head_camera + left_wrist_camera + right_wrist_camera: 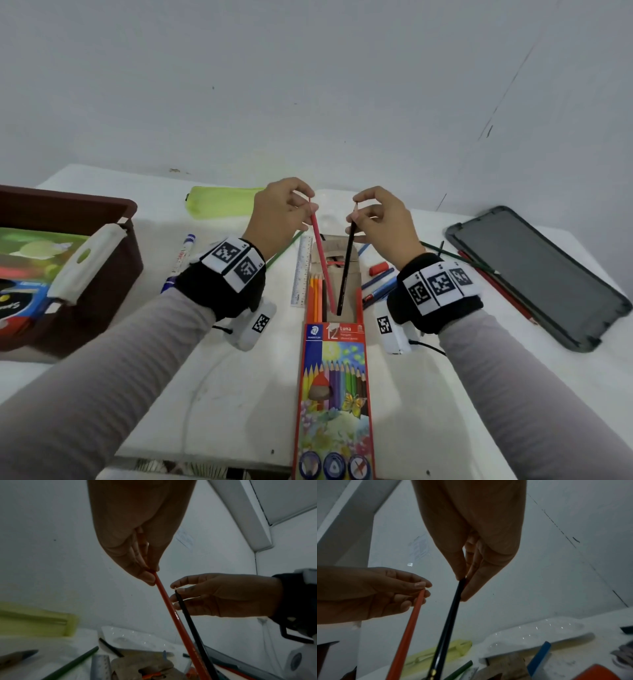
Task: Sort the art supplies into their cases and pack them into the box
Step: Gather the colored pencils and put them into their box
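Red pencil (322, 260) pinched by raised left hand (277, 214), black pencil (346, 267) by right hand (383, 219).

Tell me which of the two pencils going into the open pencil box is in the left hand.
The red pencil: the left hand pinches its top end. The black pencil beside it is pinched by the right hand.

The head view looks down from above on the counter (239, 394). Both wrist views look up from very near, sharing the two hands.
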